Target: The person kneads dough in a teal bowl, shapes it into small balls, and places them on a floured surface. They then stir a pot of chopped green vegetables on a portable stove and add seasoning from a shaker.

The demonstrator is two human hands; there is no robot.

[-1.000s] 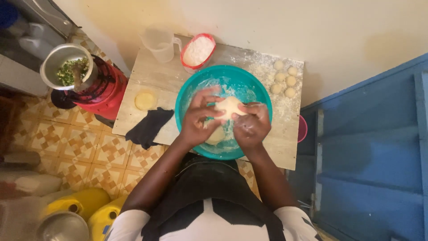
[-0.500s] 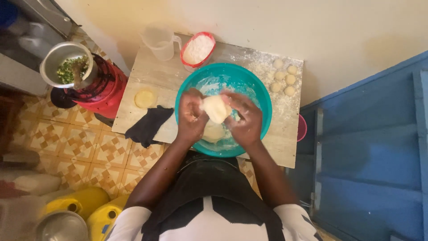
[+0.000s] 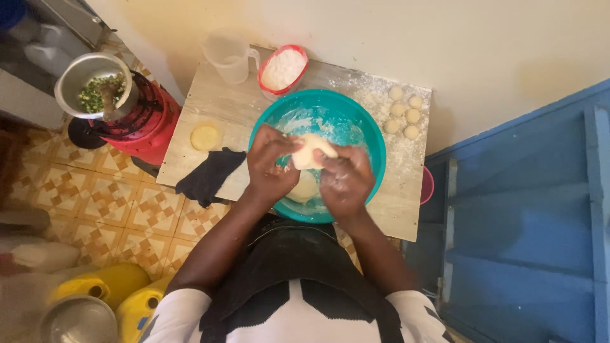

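Since half a second ago, the dough piece point(image 3: 309, 151) has turned between the hands: it sat as a squarish lump pinched at chest-side of the bowl, and now it lies stretched, its long axis running from lower left to upper right, tilted toward the far edge of the table. Both hands have shifted slightly with it.

The left hand point(image 3: 272, 166) is curled partway closed, fingers wrapped on the near left end of the piece. The right hand point(image 3: 346, 181), dusted with flour, is likewise half closed and grips the right side, thumb over the top. The piece sits between them, a little nearer the left hand's fingertips, held above the teal bowl point(image 3: 362, 121). A larger dough mass point(image 3: 304, 188) rests in the bowl bottom, just beneath the hands.

The bowl stands mid-way along the wooden table point(image 3: 210, 101). Six dough balls point(image 3: 403, 113) lie on flour near the far right corner. A red-rimmed flour bowl point(image 3: 282, 68) and a clear jug point(image 3: 230, 58) stand at the far edge, a flat dough disc point(image 3: 206, 136) and dark cloth point(image 3: 208, 176) toward the left edge.
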